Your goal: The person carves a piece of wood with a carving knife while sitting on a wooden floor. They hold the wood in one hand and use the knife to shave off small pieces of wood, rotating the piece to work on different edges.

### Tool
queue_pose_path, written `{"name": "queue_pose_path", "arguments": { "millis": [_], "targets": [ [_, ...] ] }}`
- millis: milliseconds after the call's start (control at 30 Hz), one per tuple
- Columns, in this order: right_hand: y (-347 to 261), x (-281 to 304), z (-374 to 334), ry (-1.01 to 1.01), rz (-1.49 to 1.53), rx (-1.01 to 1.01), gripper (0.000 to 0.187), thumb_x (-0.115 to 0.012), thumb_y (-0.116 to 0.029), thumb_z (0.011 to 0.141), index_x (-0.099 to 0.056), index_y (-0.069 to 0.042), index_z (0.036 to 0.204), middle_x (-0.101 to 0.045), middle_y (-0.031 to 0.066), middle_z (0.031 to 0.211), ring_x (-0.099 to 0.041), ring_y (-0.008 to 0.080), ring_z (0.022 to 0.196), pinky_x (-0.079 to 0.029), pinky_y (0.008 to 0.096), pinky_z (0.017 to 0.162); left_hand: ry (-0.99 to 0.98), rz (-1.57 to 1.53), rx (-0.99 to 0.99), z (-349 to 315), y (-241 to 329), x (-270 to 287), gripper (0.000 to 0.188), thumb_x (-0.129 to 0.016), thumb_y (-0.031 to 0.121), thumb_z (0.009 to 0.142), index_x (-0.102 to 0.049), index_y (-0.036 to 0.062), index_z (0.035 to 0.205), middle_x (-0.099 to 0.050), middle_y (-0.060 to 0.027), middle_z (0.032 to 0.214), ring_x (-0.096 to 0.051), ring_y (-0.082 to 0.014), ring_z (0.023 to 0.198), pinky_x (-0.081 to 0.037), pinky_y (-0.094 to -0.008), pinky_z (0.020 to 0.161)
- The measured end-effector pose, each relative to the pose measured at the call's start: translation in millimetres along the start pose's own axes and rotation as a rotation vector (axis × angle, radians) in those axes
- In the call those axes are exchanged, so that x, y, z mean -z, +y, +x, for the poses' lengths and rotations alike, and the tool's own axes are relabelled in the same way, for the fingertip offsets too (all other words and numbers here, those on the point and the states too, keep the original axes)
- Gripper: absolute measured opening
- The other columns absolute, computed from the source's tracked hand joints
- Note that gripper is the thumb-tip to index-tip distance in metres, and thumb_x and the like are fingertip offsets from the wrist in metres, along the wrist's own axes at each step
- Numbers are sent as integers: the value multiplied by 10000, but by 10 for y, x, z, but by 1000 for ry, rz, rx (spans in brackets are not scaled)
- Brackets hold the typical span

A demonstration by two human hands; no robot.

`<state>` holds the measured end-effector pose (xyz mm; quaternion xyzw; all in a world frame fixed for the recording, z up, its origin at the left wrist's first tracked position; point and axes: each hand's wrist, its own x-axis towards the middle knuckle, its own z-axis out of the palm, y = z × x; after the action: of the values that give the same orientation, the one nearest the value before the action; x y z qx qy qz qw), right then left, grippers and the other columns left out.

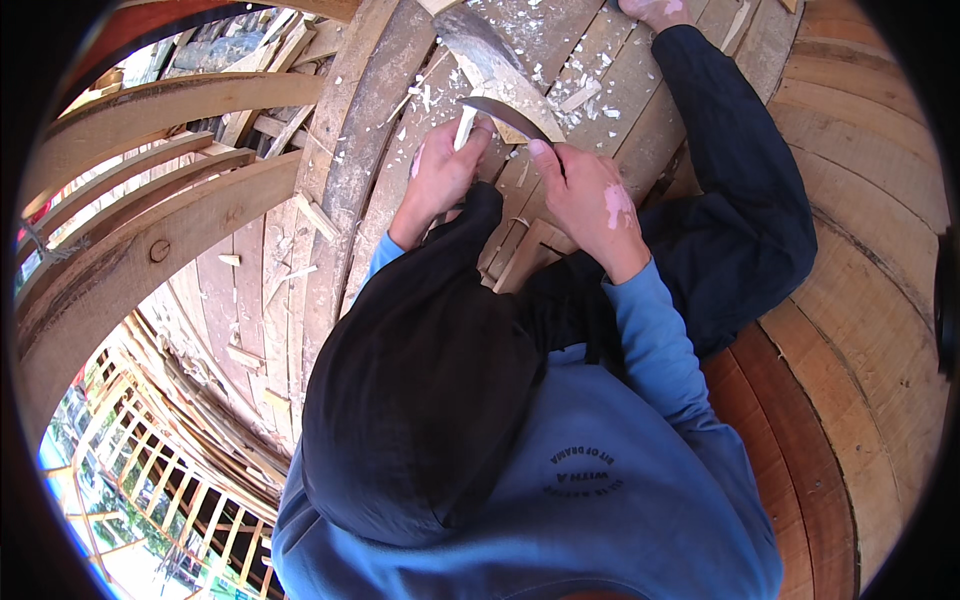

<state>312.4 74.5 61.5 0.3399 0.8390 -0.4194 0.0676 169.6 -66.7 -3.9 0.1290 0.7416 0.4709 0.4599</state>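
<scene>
My left hand (442, 170) is closed around a small pale wooden stick (464, 130), whose upper end sticks out past the fingers. A curved knife (512, 116) is in my right hand (596, 208), with the thumb along the back of the blade near the handle. The blade points left, and its tip is over the top of the stick; whether they touch I cannot tell. My right fist hides the handle. Just beyond both hands lies a light wooden board (515, 90) with a darker far end.
Wood shavings and chips (420, 97) are scattered over the plank floor (395, 185). Curved timber ribs (160, 250) rise on the left, with a slatted wooden frame (165, 470) below them. Curved planks (860, 290) form the right side. My bent legs (745, 200) flank the work.
</scene>
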Motion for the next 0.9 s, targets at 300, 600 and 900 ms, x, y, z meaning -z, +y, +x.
{"name": "queue_pose_path", "arguments": {
  "millis": [300,600,900],
  "targets": [
    [-124,-90,-114,32,-132,-39,566,-458,-398,1063,-712,50,828,-668,317,795,-659,507,819,-505,574,814,258,502,-234,-41,118,-24,269,-588,221,951,-646,-35,894,-659,-274,756,-672,-428,721,-502,-512,670],
    [24,-321,203,52,-145,-131,672,-406,-483,1070,-715,77,864,-664,343,874,-649,517,909,-493,572,864,311,799,-412,-85,-15,-81,204,-665,138,866,-577,-37,925,-641,-293,731,-650,-495,701,-540,-535,690],
    [61,-2,469,-8,113,-149,666,-471,-517,1033,-697,72,817,-637,344,809,-650,510,827,-491,545,782,398,737,-387,-133,124,-59,204,-662,142,867,-585,-46,887,-637,-308,686,-671,-483,663,-542,-540,649]
  ]
}}
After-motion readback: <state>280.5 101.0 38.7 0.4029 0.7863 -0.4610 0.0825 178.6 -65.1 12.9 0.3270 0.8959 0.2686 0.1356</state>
